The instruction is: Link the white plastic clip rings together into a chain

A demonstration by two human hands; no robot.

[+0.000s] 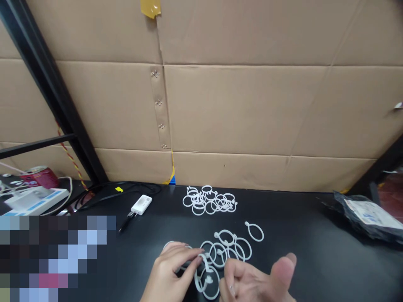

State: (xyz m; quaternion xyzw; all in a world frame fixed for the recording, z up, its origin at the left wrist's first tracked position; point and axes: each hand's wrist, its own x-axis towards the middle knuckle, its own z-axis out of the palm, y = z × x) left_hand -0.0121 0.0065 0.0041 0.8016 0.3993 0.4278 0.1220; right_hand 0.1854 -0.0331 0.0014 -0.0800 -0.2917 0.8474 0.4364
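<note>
My left hand point(176, 268) pinches a white plastic curtain ring point(197, 283) between thumb and fingertips. Part of another white ring shows behind that hand. To its right, my right hand point(252, 280) has curled fingers and a raised thumb held apart. A tiny shiny spot shows at its fingers; what it is, I cannot tell. Several loose white rings point(227, 237), each with a small knob or eyelet, overlap on the black table just beyond my hands. One single ring point(255, 232) lies apart to the right.
Farther back is a tangled pile of white rings point(210, 201). A white charger plug point(141, 204) and black cable lie left, near a power strip point(47, 201) and red can point(39, 177). A black plastic package point(368, 216) sits right. Cardboard point(252, 109) walls the back.
</note>
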